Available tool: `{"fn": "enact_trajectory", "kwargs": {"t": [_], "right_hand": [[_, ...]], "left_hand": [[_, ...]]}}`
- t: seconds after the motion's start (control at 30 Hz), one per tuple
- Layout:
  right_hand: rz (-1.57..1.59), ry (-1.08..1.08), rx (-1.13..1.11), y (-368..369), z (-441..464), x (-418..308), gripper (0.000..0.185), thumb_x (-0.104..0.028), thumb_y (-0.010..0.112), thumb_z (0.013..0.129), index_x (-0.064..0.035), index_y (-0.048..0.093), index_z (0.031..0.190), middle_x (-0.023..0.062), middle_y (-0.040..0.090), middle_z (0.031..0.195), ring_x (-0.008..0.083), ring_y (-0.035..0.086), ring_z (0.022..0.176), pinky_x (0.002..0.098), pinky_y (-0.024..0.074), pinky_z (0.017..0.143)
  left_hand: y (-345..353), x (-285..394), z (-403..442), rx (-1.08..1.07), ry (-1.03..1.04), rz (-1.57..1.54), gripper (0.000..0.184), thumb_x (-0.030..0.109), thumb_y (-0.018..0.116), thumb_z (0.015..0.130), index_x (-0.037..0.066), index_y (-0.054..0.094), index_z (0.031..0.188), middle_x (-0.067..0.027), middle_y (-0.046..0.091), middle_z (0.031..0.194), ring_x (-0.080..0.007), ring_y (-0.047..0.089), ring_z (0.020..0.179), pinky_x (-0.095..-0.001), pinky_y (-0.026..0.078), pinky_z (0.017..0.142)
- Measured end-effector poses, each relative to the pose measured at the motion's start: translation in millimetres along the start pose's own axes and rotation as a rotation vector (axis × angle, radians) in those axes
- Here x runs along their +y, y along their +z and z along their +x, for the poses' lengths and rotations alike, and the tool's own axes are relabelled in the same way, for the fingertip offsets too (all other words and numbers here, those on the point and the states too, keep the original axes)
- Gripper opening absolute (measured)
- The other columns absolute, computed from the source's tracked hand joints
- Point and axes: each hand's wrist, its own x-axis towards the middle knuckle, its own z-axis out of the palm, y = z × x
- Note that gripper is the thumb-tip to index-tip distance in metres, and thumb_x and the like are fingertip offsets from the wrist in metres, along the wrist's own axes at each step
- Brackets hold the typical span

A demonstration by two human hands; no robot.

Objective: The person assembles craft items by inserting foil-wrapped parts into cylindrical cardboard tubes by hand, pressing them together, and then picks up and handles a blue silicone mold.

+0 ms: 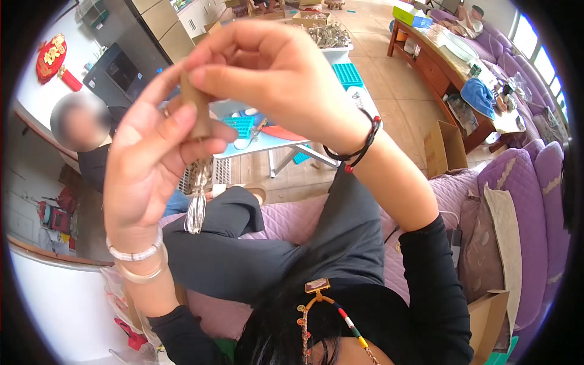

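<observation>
A brown tube-like piece [198, 109] is held upright in front of me, with my left hand [146, 158] wrapped round its lower part. The fingers of my right hand [267, 79] pinch at its top end. From its lower end hangs a bundle of thin, silvery loops [196, 210]. What the loops are, I cannot make out. Behind my hands, a light table [277, 143] bears a teal tray [238, 127] and other small items.
A person [79, 121] sits at the left. Beyond the table are another teal tray [347, 75] and a container piled with metallic pieces [328, 38]. An open cardboard box [446, 149], a wooden table [420, 52] and a purple sofa [517, 225] are at the right.
</observation>
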Motion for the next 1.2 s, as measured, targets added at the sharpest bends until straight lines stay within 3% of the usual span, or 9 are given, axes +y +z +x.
{"fn": "enact_trajectory", "kwargs": {"t": [0.27,0.33,0.4,0.5,0.53,0.63,0.73,0.9,1.2], "right_hand": [[-0.082,0.234,0.013,-35,-19,47,0.017,-0.013,0.060,0.075,-0.0002,0.057,0.086,0.0021,0.056,0.065,0.0063,0.053,0.059,0.0204,0.0437,0.054],[-0.082,0.745,-0.037,-70,-38,46,0.017,-0.017,0.053,0.081,0.0004,0.055,0.082,0.0046,0.057,0.070,0.0091,0.054,0.052,0.0204,0.0423,0.047],[0.025,0.963,-0.013,-110,-77,90,0.027,-0.026,0.048,0.083,-0.0002,0.055,0.080,0.0061,0.057,0.063,0.0105,0.047,0.035,0.0199,0.0351,0.034],[0.057,1.356,0.204,-164,-149,169,0.041,-0.037,0.050,0.081,0.0037,0.055,0.080,0.0107,0.059,0.066,0.0110,0.046,0.035,0.0213,0.0364,0.031],[0.102,1.446,0.288,-180,-169,191,0.049,-0.041,0.053,0.077,0.0038,0.048,0.096,0.0120,0.059,0.075,0.0143,0.051,0.042,0.0227,0.0406,0.036],[0.425,1.381,0.670,-198,-196,236,0.048,-0.040,0.051,0.080,-0.0038,0.035,0.107,0.0150,0.056,0.090,0.0248,0.059,0.071,0.0331,0.0494,0.061],[0.601,1.164,1.114,-199,-200,284,0.051,-0.032,0.056,0.078,-0.0114,0.032,0.117,0.0134,0.045,0.109,0.0302,0.043,0.104,0.0476,0.0378,0.085],[0.398,0.746,1.451,-196,-184,316,0.035,-0.019,0.060,0.076,-0.0073,0.046,0.106,0.0046,0.052,0.100,0.0203,0.052,0.091,0.0352,0.0448,0.074],[0.421,0.939,1.399,-199,-184,302,0.034,-0.020,0.059,0.078,-0.0067,0.046,0.106,0.0054,0.055,0.097,0.0208,0.055,0.087,0.0378,0.0453,0.074]], "left_hand": [[-43,-47,15,0.061,-0.159,-0.199,0.047,0.010,0.049,0.081,0.000,0.027,0.121,-0.0156,0.047,0.101,-0.0198,0.057,0.073,-0.0254,0.049,0.064],[-61,-75,0,0.090,-0.184,-0.400,0.045,0.009,0.054,0.077,0.001,0.032,0.115,-0.0161,0.045,0.097,-0.0223,0.053,0.065,-0.0271,0.045,0.051],[-73,-114,-15,0.161,-0.289,-0.626,0.039,0.006,0.055,0.073,0.006,0.037,0.107,-0.0154,0.043,0.096,-0.0206,0.051,0.065,-0.0242,0.041,0.046],[-80,-191,-15,0.302,-0.434,-0.841,0.029,0.004,0.051,0.071,0.006,0.043,0.099,-0.0132,0.045,0.094,-0.0150,0.044,0.064,-0.0222,0.037,0.050],[-81,-217,-11,0.329,-0.490,-0.899,0.029,0.006,0.050,0.071,0.006,0.043,0.099,-0.0127,0.045,0.093,-0.0146,0.043,0.064,-0.0221,0.036,0.050],[-86,-290,20,0.352,-0.665,-0.996,0.025,0.015,0.049,0.075,0.009,0.048,0.100,-0.0073,0.049,0.089,-0.0128,0.042,0.062,-0.0202,0.034,0.048],[-87,-360,59,0.399,-0.873,-1.015,0.030,0.038,0.052,0.080,0.015,0.051,0.099,-0.0035,0.052,0.080,-0.0097,0.043,0.054,-0.0192,0.031,0.044],[-112,-439,103,0.727,-0.920,-0.958,0.032,0.046,0.058,0.073,0.017,0.046,0.068,0.0037,0.044,0.054,-0.0081,0.040,0.044,-0.0205,0.025,0.039],[-124,-444,98,0.711,-0.791,-0.903,0.020,0.027,0.062,0.075,0.014,0.048,0.073,0.0035,0.043,0.057,-0.0070,0.039,0.047,-0.0193,0.027,0.040]]}}
